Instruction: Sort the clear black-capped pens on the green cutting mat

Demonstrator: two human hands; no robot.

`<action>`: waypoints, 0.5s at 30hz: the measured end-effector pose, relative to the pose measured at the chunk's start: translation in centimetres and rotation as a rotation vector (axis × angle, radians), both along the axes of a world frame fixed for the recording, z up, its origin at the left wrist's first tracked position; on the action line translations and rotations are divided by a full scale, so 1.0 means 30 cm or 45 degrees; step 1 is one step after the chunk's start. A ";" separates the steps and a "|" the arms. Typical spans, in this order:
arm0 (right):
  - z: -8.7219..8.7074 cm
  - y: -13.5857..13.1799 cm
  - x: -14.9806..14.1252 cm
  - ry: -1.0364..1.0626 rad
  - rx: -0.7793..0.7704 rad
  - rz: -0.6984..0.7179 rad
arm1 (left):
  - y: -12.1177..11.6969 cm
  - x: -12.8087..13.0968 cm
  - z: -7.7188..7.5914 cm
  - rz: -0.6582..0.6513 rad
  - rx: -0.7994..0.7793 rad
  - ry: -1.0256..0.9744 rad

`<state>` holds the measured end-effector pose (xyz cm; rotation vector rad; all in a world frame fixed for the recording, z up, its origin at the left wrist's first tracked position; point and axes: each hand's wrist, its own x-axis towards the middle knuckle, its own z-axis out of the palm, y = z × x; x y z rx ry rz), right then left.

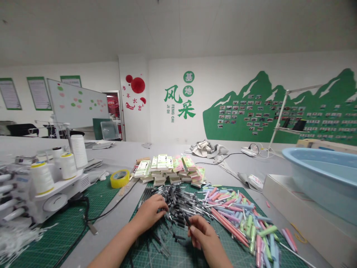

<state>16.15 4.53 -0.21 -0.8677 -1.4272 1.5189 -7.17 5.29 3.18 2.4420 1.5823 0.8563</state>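
My left hand (152, 211) reaches into the left side of a pile of black and clear pens (181, 199), fingers bent together; whatever they hold is hidden among the pens. Just right of it, my right hand (203, 233) pinches a black pen (186, 219) between thumb and fingers, at the front edge of the pile. One short black pen piece (178, 237) lies on the green cutting mat (173, 257) between the two hands. To the right spreads a heap of pastel pens (237, 212) in pink, blue, green and purple.
Stacked small boxes (163, 163) stand behind the pens. Yellow tape (119, 179) and a sewing machine (55, 197) with thread cones are at left. A blue basin (320, 178) rests on a white box (292, 208) at right. A black cable (111, 206) crosses the table; cloth scraps (206, 149) lie behind.
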 end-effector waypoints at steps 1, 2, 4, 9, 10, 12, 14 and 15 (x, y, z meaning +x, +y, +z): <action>0.001 -0.001 0.000 -0.006 0.004 -0.003 | 0.000 -0.005 -0.005 -0.012 0.000 0.082; 0.002 -0.002 0.001 -0.011 0.005 -0.005 | -0.001 -0.007 -0.011 -0.018 -0.003 0.149; 0.002 -0.001 0.002 -0.014 0.003 -0.008 | -0.002 -0.008 -0.019 -0.029 -0.005 0.245; -0.011 0.008 0.006 -0.030 0.008 0.017 | -0.007 -0.010 -0.021 -0.091 0.001 0.318; -0.015 0.010 0.006 -0.040 0.010 0.020 | -0.009 -0.011 -0.020 -0.102 0.002 0.319; -0.018 0.012 0.006 -0.066 0.007 0.018 | -0.013 -0.012 -0.019 -0.123 0.004 0.322; -0.013 0.013 0.006 -0.085 -0.010 -0.006 | -0.016 -0.010 -0.022 -0.135 0.008 0.326; -0.007 0.012 0.006 -0.094 -0.020 -0.002 | -0.016 -0.008 -0.025 -0.134 0.012 0.326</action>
